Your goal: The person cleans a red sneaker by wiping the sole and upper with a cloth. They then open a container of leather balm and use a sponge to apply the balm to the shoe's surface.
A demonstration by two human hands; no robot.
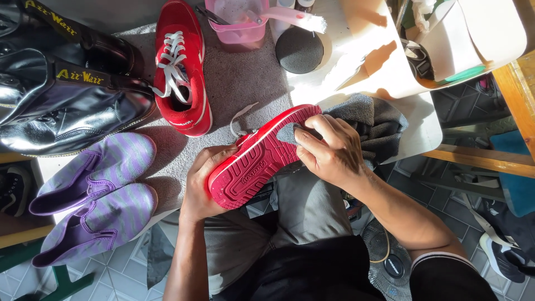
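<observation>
The left hand [202,181] grips a red sneaker [259,159] turned sole-up, while the right hand [329,150] presses a grey cloth [365,120] against its sole. At eleven o'clock from it lies the matching red shoe [181,67], with black boots [61,89] at ten, purple striped slippers [95,195] at nine, and a pink tub [237,25] with a brush [295,19] at twelve.

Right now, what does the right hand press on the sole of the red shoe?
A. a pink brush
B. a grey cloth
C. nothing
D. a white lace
B: the right hand presses a grey cloth on the upturned sole of the red shoe, which the left hand holds at the heel; the pink brush lies across a tub.
</observation>
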